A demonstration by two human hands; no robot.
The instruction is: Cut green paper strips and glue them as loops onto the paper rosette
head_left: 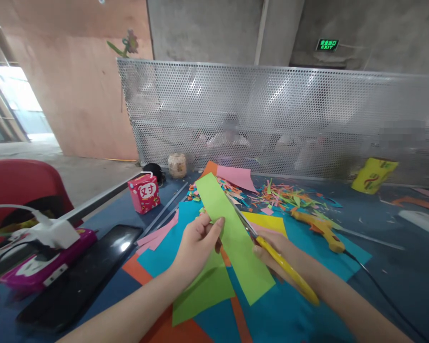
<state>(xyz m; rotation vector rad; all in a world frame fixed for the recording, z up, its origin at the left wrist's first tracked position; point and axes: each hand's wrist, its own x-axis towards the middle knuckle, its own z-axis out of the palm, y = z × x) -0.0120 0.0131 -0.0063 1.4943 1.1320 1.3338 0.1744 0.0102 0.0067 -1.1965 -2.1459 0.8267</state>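
My left hand [196,243] pinches the left edge of a long light-green paper strip [232,238], held up over the table. My right hand [277,252] is closed on yellow-handled scissors [282,267]; their blades lie along the strip's right edge. A second green sheet [203,290] lies beneath, on blue [293,309] and orange [157,328] sheets.
Coloured paper scraps [279,195] and a pink sheet [236,176] lie farther back. A yellow glue gun [321,231] with a cable is on the right. A red carton [144,192], a black phone [78,281] and a purple device [46,262] sit left. A perforated metal screen [271,119] closes the back.
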